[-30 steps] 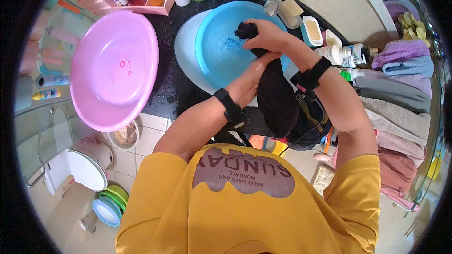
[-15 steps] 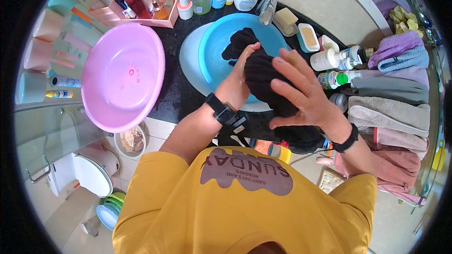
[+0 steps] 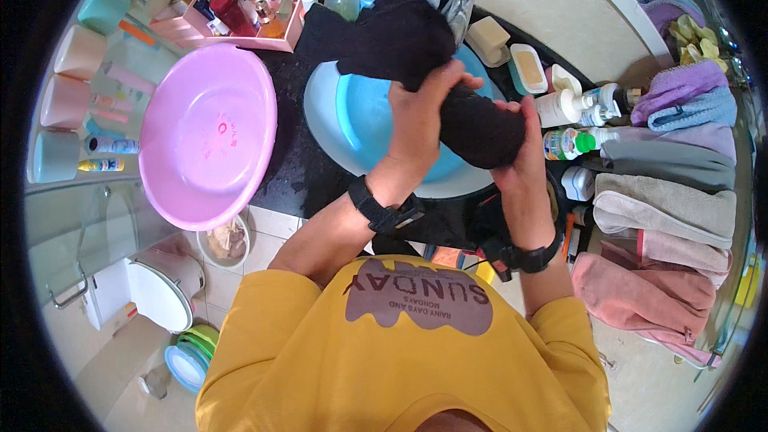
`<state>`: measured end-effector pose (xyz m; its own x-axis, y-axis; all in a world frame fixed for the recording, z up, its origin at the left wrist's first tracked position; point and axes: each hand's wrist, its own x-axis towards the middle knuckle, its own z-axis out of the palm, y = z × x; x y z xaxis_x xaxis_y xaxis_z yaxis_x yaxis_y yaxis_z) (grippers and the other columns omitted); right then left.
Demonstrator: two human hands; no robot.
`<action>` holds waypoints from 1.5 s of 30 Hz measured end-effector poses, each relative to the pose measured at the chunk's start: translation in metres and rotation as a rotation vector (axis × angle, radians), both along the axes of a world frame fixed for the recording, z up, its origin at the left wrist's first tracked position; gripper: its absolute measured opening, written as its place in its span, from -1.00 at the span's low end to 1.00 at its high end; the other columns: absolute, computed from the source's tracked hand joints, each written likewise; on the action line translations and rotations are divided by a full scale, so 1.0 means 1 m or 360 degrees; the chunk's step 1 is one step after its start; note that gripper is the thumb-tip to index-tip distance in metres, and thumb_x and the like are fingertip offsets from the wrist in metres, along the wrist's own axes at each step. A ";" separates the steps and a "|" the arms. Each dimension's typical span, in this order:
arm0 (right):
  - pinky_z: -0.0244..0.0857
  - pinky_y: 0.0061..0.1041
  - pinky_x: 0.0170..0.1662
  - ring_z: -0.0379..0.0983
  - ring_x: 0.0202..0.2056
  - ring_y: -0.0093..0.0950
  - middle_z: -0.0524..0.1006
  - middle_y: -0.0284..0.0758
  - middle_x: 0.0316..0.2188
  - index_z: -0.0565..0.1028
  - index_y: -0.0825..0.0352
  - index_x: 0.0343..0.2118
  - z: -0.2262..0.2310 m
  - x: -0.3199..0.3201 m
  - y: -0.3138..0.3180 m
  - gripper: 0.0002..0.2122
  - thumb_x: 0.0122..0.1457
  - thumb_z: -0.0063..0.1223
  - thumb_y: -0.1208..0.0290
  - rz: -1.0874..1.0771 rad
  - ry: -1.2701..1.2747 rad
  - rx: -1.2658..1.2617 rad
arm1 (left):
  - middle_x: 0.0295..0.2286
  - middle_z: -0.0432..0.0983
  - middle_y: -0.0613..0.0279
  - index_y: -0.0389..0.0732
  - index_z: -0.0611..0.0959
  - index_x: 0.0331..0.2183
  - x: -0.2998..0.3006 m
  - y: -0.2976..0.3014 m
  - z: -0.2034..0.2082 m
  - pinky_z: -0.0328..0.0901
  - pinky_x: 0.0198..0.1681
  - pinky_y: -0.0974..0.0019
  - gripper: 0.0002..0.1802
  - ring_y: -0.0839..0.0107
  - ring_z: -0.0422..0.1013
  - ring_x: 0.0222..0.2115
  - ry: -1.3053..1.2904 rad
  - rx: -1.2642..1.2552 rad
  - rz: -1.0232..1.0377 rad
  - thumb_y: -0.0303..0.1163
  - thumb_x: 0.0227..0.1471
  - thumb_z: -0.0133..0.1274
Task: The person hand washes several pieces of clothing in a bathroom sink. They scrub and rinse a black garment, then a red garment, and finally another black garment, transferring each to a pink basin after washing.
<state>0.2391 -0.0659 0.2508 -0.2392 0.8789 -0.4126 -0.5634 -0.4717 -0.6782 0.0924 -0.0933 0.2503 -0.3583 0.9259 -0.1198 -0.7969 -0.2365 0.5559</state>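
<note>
A bunched black cloth (image 3: pixel 400 32) hangs in the air over a blue basin (image 3: pixel 356 124), which sits in the pale washbasin (image 3: pixel 320 112). My left hand (image 3: pixel 420 116) has its fingers wrapped round the middle of the cloth. At the lower right end, my right hand (image 3: pixel 524 156) grips a rolled, thick part of it. The far end flares out to the upper left, past the basin's rim, and covers some bottles. What kind of garment it is, I cannot tell.
Left of the washbasin stands a pink basin (image 3: pixel 192 160) on the black counter (image 3: pixel 292 180). Behind are a pink organizer (image 3: pixel 280 38) full of bottles and a metal faucet (image 3: pixel 462 8). Soap dishes (image 3: pixel 528 72) and pump bottles (image 3: pixel 554 108) line the right, beside hanging towels (image 3: pixel 664 208).
The cloth has risen out of the blue basin and its free end now spreads to the upper left. My right hand has gone from spread fingers to gripping the cloth's lower end.
</note>
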 end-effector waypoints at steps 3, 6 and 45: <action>0.45 -0.31 -0.20 0.55 -0.31 -0.38 0.57 -0.31 -0.34 0.48 0.23 -0.34 -0.014 0.005 0.020 -0.74 0.24 0.00 0.11 0.0323 -0.0019 -0.0439 | -0.43 0.59 0.22 -0.33 0.64 -0.37 0.000 -0.002 -0.001 0.38 -0.23 0.37 -0.82 0.42 0.53 -0.41 0.0791 0.0117 0.0177 -0.43 -0.05 0.16; 0.44 -0.29 -0.08 0.54 -0.20 -0.37 0.58 -0.26 -0.21 0.51 0.25 -0.19 -0.028 0.012 0.028 -0.72 0.22 0.02 0.13 0.0731 0.0066 -0.0479 | -0.25 0.58 0.13 -0.28 0.61 -0.18 0.000 -0.010 -0.002 0.34 -0.10 0.34 -0.60 0.30 0.49 -0.25 0.1072 0.0100 -0.0026 -0.34 -0.12 0.24; 0.00 -0.20 0.27 0.17 0.20 -0.23 0.29 -0.08 0.16 0.26 0.30 0.13 -0.029 -0.063 0.006 -0.41 0.29 -0.34 -0.14 -0.0219 0.0200 0.1052 | -0.30 0.58 0.02 -0.25 0.61 -0.34 -0.040 0.038 -0.030 0.29 -0.03 0.04 -0.40 0.03 0.47 -0.22 -0.0995 -0.0134 -0.0370 0.13 0.04 -0.17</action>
<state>0.1762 -0.0594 0.2219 -0.1180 0.9625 0.2442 -0.6820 0.1002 -0.7245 0.0520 -0.0552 0.2199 0.0095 0.9489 -0.3156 -0.9998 0.0041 -0.0179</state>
